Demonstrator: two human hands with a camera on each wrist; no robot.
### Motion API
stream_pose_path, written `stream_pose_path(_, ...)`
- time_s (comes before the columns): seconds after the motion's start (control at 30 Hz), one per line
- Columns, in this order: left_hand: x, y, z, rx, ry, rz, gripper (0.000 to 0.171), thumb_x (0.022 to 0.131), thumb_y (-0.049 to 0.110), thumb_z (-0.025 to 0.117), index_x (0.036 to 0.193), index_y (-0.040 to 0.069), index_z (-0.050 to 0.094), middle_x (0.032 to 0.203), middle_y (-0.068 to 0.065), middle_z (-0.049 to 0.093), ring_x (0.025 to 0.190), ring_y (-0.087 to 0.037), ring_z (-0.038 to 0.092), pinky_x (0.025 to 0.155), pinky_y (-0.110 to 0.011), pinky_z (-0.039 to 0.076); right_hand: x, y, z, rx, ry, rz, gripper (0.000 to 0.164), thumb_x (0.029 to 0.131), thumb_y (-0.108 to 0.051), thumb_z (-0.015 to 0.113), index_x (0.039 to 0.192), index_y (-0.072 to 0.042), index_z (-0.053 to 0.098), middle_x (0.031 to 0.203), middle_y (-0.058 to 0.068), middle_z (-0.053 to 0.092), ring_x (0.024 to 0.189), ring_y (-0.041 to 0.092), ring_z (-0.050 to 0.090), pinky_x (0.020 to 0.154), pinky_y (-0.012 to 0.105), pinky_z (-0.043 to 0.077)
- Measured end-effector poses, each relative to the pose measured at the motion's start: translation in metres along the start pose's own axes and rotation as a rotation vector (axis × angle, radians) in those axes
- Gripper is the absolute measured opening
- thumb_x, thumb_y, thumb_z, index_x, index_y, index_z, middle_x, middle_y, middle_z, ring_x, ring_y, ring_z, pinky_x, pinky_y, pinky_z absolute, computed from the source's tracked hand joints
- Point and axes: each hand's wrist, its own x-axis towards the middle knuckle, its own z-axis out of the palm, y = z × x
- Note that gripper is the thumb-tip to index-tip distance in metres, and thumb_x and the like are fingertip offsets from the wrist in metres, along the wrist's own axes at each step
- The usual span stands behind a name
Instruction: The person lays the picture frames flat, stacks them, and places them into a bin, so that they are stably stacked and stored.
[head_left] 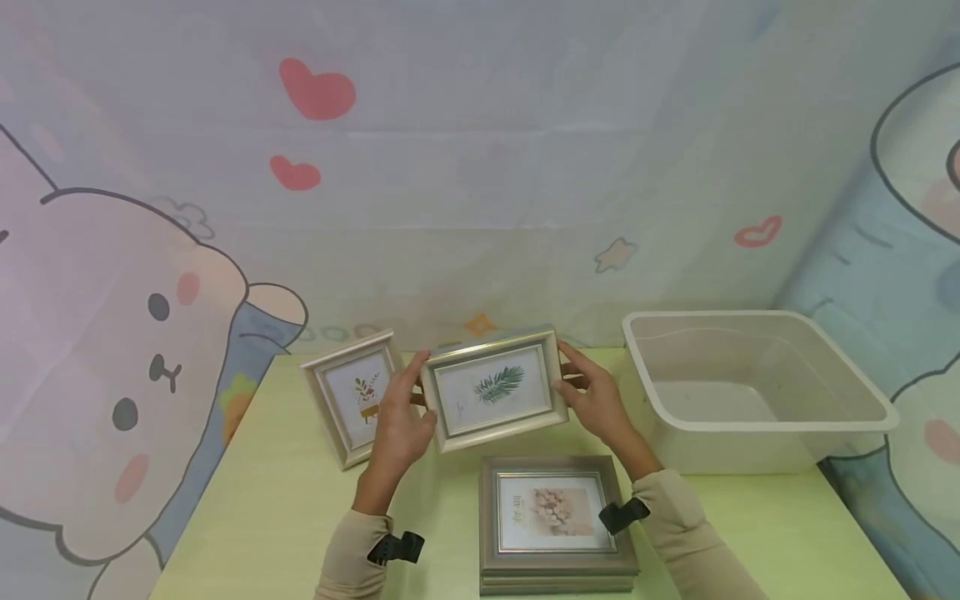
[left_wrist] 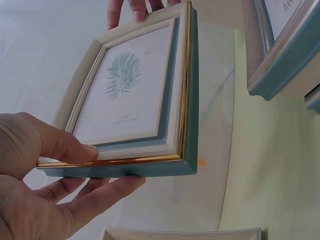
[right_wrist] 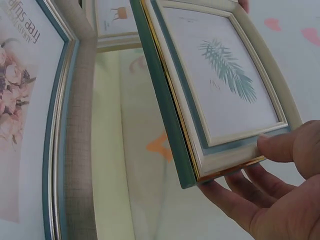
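Held up above the table, a cream picture frame (head_left: 495,389) with a green leaf print is gripped at both short ends. My left hand (head_left: 402,421) pinches its left end, thumb on the front and fingers beneath, as the left wrist view shows. At the opposite end my right hand (head_left: 596,396) pinches it the same way; its thumb (right_wrist: 277,147) lies on the front border. Behind my left hand, a picture frame with a potted-plant print (head_left: 352,396) stands tilted, partly hidden. Nearer to me lies a stack of larger picture frames (head_left: 555,562), the top one showing pink flowers.
A white plastic tub (head_left: 757,429) stands on the right of the pale green table (head_left: 247,500). Behind the table hangs a cloth backdrop (head_left: 480,167) printed with hearts and cartoon animals. Black wrist cameras sit on both sleeves.
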Motion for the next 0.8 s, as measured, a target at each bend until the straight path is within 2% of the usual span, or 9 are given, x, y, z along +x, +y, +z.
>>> stream_pose_path(0.1,-0.0016,0.0004,0.0003,0.011,0.007,0.022,0.086,0.077,-0.020,0.064,0.152,0.014,0.040,0.118,-0.018,0.053,0.089,-0.032,0.065,0.073,-0.039,0.053,-0.0014,-0.0012,0.0033,-0.014,0.032,0.017,0.060,0.093,0.002,0.065,0.149,-0.006,0.047,0.109,0.029,0.068,0.097,0.045,0.069,0.067,0.039,0.062)
stream_pose_path(0.3,-0.0028,-0.0002,0.0013,0.024,0.004,0.017,0.087,0.076,-0.021,0.064,0.151,0.016,0.040,0.117,-0.017,0.054,0.090,-0.032,0.066,0.072,-0.042,0.056,-0.0050,-0.0051,0.0057,-0.055,0.053,0.052,0.059,0.094,-0.002,0.065,0.149,-0.011,0.047,0.110,0.027,0.069,0.096,0.042,0.069,0.064,0.022,0.056)
stream_pose_path(0.37,-0.0024,0.0008,0.0022,0.027,0.005,0.020,0.087,0.076,-0.021,0.065,0.151,0.016,0.040,0.118,-0.017,0.055,0.092,-0.032,0.066,0.073,-0.043,0.057,-0.0061,-0.0069,0.0058,-0.068,0.058,0.078,0.059,0.095,-0.005,0.064,0.151,-0.013,0.045,0.112,0.026,0.068,0.096,0.041,0.069,0.064,0.020,0.054)
stream_pose_path(0.47,-0.0019,0.0029,0.0033,0.050,0.013,0.027,0.086,0.076,-0.020,0.065,0.150,0.017,0.041,0.120,-0.018,0.057,0.093,-0.033,0.066,0.072,-0.042,0.057,-0.0066,-0.0090,0.0061,-0.084,0.054,0.131,0.058,0.099,-0.012,0.061,0.153,-0.014,0.041,0.115,0.026,0.067,0.098,0.039,0.068,0.065,0.021,0.054)
stream_pose_path(0.6,-0.0024,0.0032,0.0042,0.081,0.013,0.031,0.085,0.076,-0.021,0.065,0.150,0.017,0.042,0.122,-0.017,0.058,0.094,-0.032,0.066,0.064,-0.033,0.053,-0.0061,-0.0097,0.0065,-0.080,0.028,0.207,0.058,0.102,-0.021,0.057,0.156,-0.013,0.035,0.119,0.026,0.064,0.098,0.036,0.067,0.067,0.028,0.057)
stream_pose_path(0.8,-0.0034,0.0038,0.0066,0.112,0.022,0.051,0.088,0.076,-0.021,0.065,0.149,0.022,0.043,0.120,-0.016,0.059,0.094,-0.030,0.065,0.058,-0.025,0.048,-0.0054,-0.0079,0.0061,-0.068,-0.019,0.236,0.057,0.105,-0.026,0.052,0.155,-0.009,0.033,0.118,0.028,0.062,0.099,0.037,0.063,0.070,0.038,0.061)
